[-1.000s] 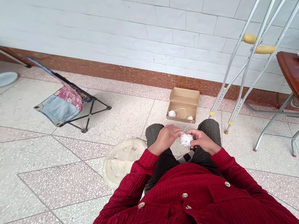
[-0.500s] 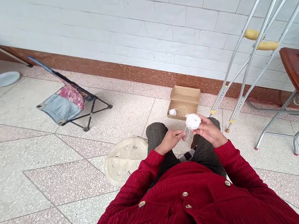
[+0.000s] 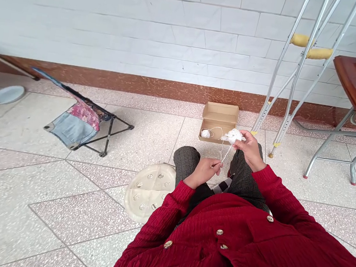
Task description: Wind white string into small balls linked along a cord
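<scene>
- I have the left hand (image 3: pixel 204 172) low over the lap, its fingers (image 3: pixel 217 164) in a narrow pinch on a strand of white yarn (image 3: pixel 225 155).
- I have the right hand (image 3: pixel 250 150) higher, its fingers (image 3: pixel 241 135) curled around a fluffy ball of white yarn (image 3: pixel 232 136), which is held firmly at the fingertips.
- The strand runs down from that ball to the left fingers, with the two hands near each other.
- From my view, the ball overlaps the front right corner of an open cardboard box (image 3: pixel 220 112) on the floor beyond the knees.
- Inside the box lie a smaller yarn ball (image 3: pixel 205 133) and a thin loop of yarn (image 3: pixel 216 128).
- I see a red button-front cardigan (image 3: pixel 204 236) and grey tweed trousers (image 3: pixel 186 160) on the person.
- A round cream plastic lid (image 3: pixel 148 192) lies by the left knee.
- Aluminium crutches (image 3: pixel 298 68) stand by the tiled wall (image 3: pixel 114 21), and a folding stool (image 3: pixel 78 121) lies tilted to the left.
</scene>
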Motion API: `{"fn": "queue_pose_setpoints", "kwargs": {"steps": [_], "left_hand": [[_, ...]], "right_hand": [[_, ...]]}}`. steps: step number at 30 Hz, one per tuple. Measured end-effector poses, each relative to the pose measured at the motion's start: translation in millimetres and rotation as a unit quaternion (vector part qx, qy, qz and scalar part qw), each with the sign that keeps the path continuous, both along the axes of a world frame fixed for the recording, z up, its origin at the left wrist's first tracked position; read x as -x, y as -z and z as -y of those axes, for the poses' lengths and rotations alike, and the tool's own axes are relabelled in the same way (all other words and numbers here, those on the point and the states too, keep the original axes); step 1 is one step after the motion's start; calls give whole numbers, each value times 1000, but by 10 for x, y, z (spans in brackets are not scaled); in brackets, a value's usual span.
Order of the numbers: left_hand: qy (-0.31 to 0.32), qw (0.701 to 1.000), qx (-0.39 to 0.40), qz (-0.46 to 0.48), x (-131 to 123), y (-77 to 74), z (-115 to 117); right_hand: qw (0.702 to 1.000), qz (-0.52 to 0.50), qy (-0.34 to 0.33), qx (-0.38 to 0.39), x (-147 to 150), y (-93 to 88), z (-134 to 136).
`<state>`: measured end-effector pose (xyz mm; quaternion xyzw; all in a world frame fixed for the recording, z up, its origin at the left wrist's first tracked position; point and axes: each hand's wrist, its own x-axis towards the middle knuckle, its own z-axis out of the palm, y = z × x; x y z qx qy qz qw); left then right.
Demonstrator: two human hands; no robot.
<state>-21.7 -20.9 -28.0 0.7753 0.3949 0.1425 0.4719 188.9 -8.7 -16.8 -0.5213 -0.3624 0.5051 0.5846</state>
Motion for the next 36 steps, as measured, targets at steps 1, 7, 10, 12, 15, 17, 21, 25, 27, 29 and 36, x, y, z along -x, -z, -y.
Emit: {"fn": "queue_pose_setpoints", "kwargs": {"steps": [1, 7, 10, 12, 15, 17, 21, 25, 27, 29, 36], "left_hand": [[0, 1000, 1, 0, 9, -11, 8], [1, 995, -95, 4, 77, -302, -74], [-10, 988, -153, 1, 99, -381, -224], [-24, 986, -165, 9, 110, -361, -321], [-56, 988, -138, 41, 118, -257, -409], [-92, 990, -82, 72, 111, -166, -422], [-116, 985, 14, 129, 54, -20, -358], [-67, 987, 43, 141, -28, 27, -241], [-52, 989, 45, 132, -44, 34, -184], [-36, 992, 41, 114, -33, 38, -130], [5, 997, -74, 15, 48, -115, -71]], "right_hand": [[1000, 10, 5, -8, -42, -15, -27], [972, 235, -15, -21, -107, 191, -9], [948, 295, -113, -30, 38, 298, 134], [952, 227, -205, -1, 142, 296, 236], [950, 35, -303, 70, 218, 174, 342], [947, -62, -304, 86, 207, 44, 365], [950, -155, -259, 75, 150, -171, 306], [965, -168, -189, 63, 146, -218, 150], [979, -136, -142, 60, 134, -207, 48], [992, -78, -93, 46, 93, -183, -59], [963, 268, -3, -25, -47, 133, -174]]}}
